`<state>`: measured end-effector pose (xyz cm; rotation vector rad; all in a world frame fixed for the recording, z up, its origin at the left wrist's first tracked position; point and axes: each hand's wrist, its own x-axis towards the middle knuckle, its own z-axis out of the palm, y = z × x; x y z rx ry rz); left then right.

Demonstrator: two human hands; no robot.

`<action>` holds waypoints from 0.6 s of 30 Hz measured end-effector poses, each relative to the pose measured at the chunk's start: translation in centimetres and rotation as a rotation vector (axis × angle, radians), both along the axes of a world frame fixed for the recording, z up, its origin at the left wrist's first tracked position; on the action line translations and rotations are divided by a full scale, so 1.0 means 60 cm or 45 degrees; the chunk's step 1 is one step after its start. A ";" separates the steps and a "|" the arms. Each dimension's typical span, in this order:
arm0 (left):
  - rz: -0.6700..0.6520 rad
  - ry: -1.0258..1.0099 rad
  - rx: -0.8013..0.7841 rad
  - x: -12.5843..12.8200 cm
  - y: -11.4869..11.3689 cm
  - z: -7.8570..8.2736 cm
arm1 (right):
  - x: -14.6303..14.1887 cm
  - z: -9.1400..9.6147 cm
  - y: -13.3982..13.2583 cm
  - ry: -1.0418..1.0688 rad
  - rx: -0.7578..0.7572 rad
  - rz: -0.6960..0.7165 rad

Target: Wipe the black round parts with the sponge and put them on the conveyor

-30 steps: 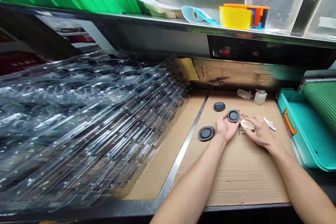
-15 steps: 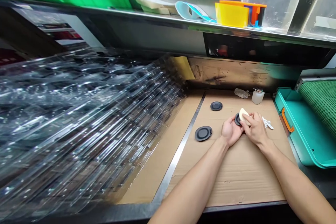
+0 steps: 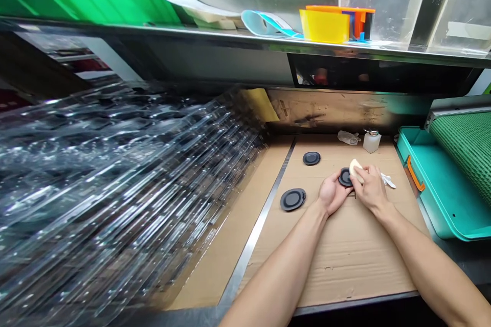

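My left hand (image 3: 332, 193) is closed around the edge of a round black disc (image 3: 344, 177), its palm turned up. My right hand (image 3: 371, 187) pinches a cream-coloured sponge pad (image 3: 355, 167) at the disc's right edge; whether the two touch is hard to tell. Two more black parts lie on the cardboard to the left: a round black disc (image 3: 311, 158) farther back and a larger black oval one (image 3: 293, 199) nearer. A crumpled white cloth (image 3: 388, 180) lies just beyond my right hand.
Stacked clear plastic trays (image 3: 153, 189) fill the left. A teal bin (image 3: 441, 204) with an orange latch stands right, beside a green conveyor belt (image 3: 466, 138). A small white bottle (image 3: 371, 141) and clear plastic wrap (image 3: 349, 137) sit at the back. A shelf holds a yellow bin (image 3: 325, 26).
The view has shifted slightly. The sponge pad has moved toward the right edge of the disc, so more of the disc's face shows. Both hands keep their hold.
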<state>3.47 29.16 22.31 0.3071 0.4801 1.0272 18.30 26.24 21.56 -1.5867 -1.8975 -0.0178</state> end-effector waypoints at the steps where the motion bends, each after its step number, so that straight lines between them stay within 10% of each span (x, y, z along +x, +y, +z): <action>1: 0.031 0.023 0.005 -0.006 0.003 0.000 | 0.006 -0.002 0.002 0.006 0.001 -0.066; 18: 0.050 -0.264 -0.111 -0.052 -0.004 0.041 | -0.014 0.008 -0.021 -0.140 -0.155 0.172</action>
